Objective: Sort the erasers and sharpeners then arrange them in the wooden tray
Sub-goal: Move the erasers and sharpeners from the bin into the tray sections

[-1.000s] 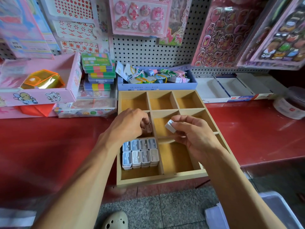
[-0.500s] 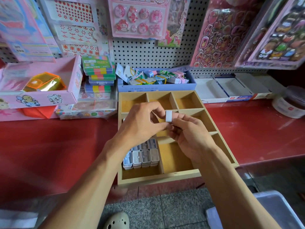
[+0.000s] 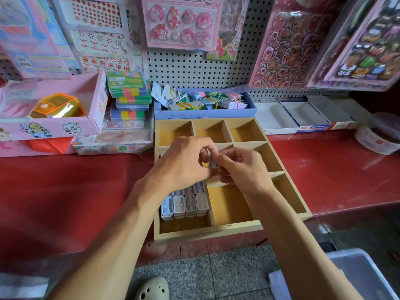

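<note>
Nearest, rows of small sharpeners fill the front-left compartment of the wooden tray on the red worktop. Above them the left hand and right hand meet, both pinching one small pale piece. It should be squared up, then lowered flush against the rows. Half a second ago it stood clear between the fingertips; now fingers mostly hide it.

A pink box holds an orange case beside stacked colourful packs.
</note>
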Motion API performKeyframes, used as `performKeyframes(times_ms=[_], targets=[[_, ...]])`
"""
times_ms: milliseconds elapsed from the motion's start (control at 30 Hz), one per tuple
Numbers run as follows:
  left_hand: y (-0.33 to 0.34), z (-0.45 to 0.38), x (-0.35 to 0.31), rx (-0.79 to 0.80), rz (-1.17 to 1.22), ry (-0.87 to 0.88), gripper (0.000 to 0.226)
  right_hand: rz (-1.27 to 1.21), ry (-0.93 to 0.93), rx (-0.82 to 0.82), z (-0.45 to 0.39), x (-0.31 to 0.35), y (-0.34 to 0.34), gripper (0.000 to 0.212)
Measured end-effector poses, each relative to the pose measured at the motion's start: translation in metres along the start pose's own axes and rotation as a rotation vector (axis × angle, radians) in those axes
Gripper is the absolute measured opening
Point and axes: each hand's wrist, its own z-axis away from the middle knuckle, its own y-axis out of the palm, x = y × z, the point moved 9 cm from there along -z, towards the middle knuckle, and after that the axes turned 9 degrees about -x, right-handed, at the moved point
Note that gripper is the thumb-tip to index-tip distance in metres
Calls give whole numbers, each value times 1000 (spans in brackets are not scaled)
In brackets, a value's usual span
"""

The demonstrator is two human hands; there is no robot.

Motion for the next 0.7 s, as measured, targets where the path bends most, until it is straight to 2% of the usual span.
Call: performKeyframes(times_ms=[133,233,333,400,600,700], targets=[[-7,2,3,16,0,-24,18,46,19,51,0,-1,5,20],[-21,1,19,-22,-153,-60,16,130,-8,58,-1,1,-2,16],[-31,1,41,24,-422,-119,27,115,-7,5,-4,2,-22,13],[-31,4,52,61,-513,-149,33,86,2,-48,-6,2,-36,13],[-15,5,59,60,-600,-129,28,6,-9,-211,-6,-2,-74,13],[-14,3,61,38,-598,-137,38,-7,-6,-243,-5,-7,-82,14]])
